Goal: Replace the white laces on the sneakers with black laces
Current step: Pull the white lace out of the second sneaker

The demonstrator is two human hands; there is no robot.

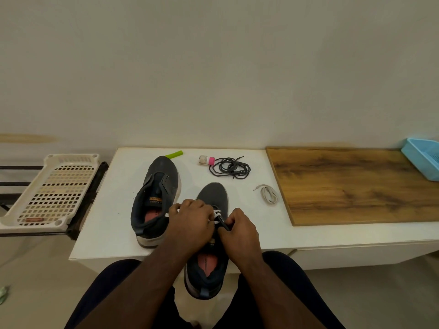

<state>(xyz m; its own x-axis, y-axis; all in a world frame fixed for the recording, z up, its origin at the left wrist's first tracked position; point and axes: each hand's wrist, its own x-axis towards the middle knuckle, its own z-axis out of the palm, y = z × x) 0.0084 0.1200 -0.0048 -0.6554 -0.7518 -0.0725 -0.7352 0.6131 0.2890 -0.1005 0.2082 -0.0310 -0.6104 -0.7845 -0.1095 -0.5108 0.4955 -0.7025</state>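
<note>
Head view, mid-task. You had drawn the near sneaker (209, 238) toward yourself so that its heel overhung the near edge of the white table (107, 210) between your knees, which probably put the eyelets within easy reach of both hands. A few rows of white lace (217, 212) crossed its tongue just far of your knuckles, so this shoe had not yet been stripped.

Your left hand (190, 222) lay over the left side of the lacing with its fingers curled down around the upper, steadying the shoe; what it gripped beneath the fingers could not be made out. Your right hand (240, 233) was closed in a pinch on a dark strip at the right eyelet row, seemingly the edge of the tongue or eyelet flap, though the view was too small to be sure.

The far sneaker (156, 198) stood to the left on the table, toe pointing away, with no lace in its eyelets. A removed white lace (268, 194) lay folded to the right of the near shoe's toe, and the black laces (231, 167) lay coiled beyond it, well apart from both hands and untouched. Keeping old and new laces in separate heaps likely prevented tangling.

Also present: a small pink-capped bottle (206, 160) just left of the black coil, a green stick (174, 154) behind the far shoe's toe, a wooden board (344, 181) to the right, a blue basket (425, 162) at far right, and a cream perforated tray (52, 188) at left.
</note>
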